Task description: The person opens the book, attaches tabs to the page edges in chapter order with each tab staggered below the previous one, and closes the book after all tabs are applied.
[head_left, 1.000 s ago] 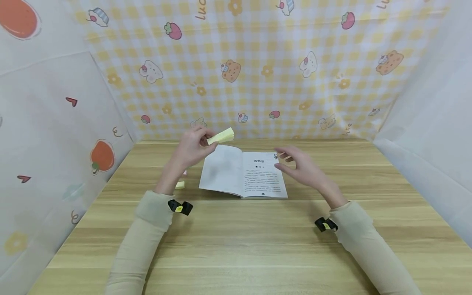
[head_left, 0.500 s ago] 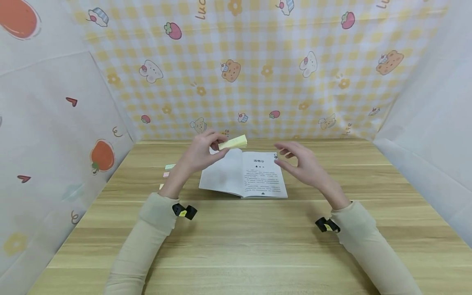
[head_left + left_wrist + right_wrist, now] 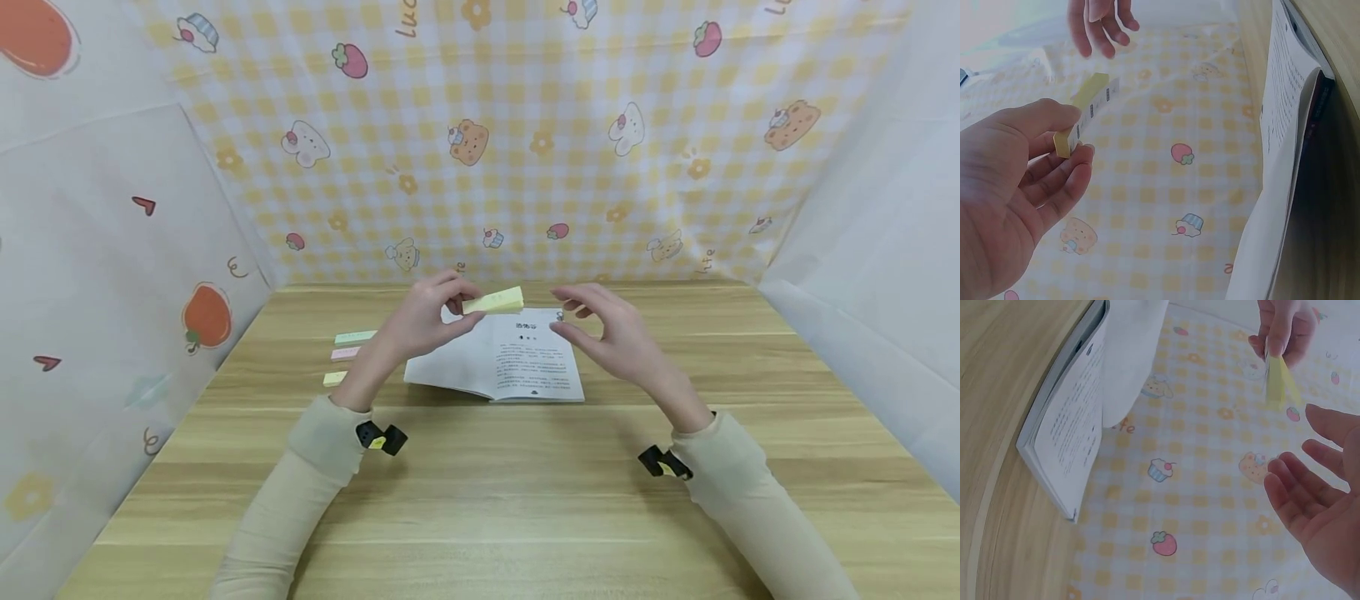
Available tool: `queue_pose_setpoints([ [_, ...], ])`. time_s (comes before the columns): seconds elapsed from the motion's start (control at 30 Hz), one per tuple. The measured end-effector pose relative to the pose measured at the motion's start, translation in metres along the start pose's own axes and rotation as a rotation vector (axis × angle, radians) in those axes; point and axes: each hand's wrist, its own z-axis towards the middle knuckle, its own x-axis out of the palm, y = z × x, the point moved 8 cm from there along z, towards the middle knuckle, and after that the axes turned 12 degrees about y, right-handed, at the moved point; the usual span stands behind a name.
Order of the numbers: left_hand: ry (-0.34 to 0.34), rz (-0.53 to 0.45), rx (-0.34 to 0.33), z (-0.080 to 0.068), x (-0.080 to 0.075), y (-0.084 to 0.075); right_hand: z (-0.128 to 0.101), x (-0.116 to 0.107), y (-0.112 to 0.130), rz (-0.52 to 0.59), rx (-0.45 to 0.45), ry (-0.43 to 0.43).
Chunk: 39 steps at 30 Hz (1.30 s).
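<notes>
**Hands, sticky-note pad and open book on wooden surface**

Left hand (image 3: 426, 321): raised above the surface, centre of the head view. Fingers (image 3: 1060, 181) curled, thumb on top, pinching one end of a yellow sticky-note pad (image 3: 493, 301). The pad's free end points toward the right hand; in the left wrist view the pad (image 3: 1088, 109) stands out from the fingertips toward the upper left of the frame.

Right hand (image 3: 607, 329): raised, just right of the pad, not touching it. Fingers (image 3: 1310, 487) loosely spread and slightly bent, palm partly turned inward, holding nothing. A small gap shows between the fingertips and the pad's free end.

Open book (image 3: 498, 358): lies flat on the surface (image 3: 480, 500) below and between both hands, printed text on the right-hand page, the left-hand page mostly blank. The left hand and the pad overlap its upper edge in the head view.

Three small note strips, left of the book, centre left of the frame, partly hidden by the left forearm: green strip (image 3: 355, 337), pink strip (image 3: 345, 353), yellow strip (image 3: 334, 378). All lie well apart from the hands.

Beige sleeves (image 3: 300, 492) cover both forearms; a black wrist-worn device (image 3: 381, 437) sits at each cuff.

Backdrop: checked yellow cloth (image 3: 525, 125) with cartoon animals and strawberries, at the top of the frame.
</notes>
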Motion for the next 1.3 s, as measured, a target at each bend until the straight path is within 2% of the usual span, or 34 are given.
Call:
queue_pose_setpoints([
  [0.33, 0.012, -0.001, 0.054, 0.003, 0.003, -0.018, 0.002, 0.001, 0.012, -0.012, -0.057, -0.019],
  [0.83, 0.053, -0.022, 0.193, 0.006, 0.016, -0.041, 0.001, 0.006, 0.022, -0.012, -0.089, -0.02],
  [1.3, 0.086, -0.015, 0.199, 0.007, 0.025, -0.046, 0.002, 0.011, 0.026, -0.01, -0.107, -0.01],
])
